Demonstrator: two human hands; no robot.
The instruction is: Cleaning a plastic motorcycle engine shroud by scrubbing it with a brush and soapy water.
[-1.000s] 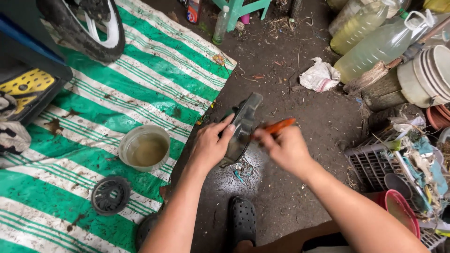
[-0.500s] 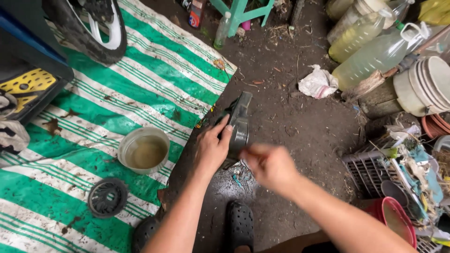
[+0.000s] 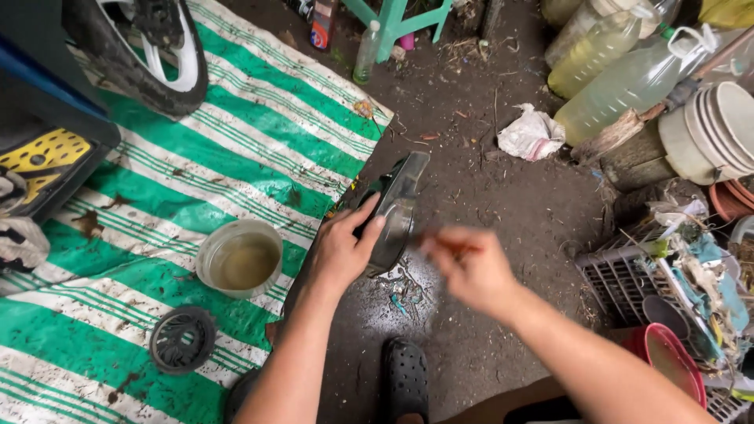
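Note:
My left hand grips a dark grey metal cover part, held on edge above the wet dirt ground. My right hand is blurred just right of the part and holds a thin orange-handled tool whose tip I cannot make out. Below the part lies a wet patch with small bits of debris. A cup of murky liquid stands on the green and white striped tarp to the left of my left hand.
A black round grille part lies on the tarp. A motorcycle wheel stands at top left. Plastic bottles, stacked buckets, a grey crate and a red bowl crowd the right. My black shoe is below.
My right hand with the orange-handled tool has dropped lower and swung back and forth beside the part, now blurred. The left hand keeps holding the cover.

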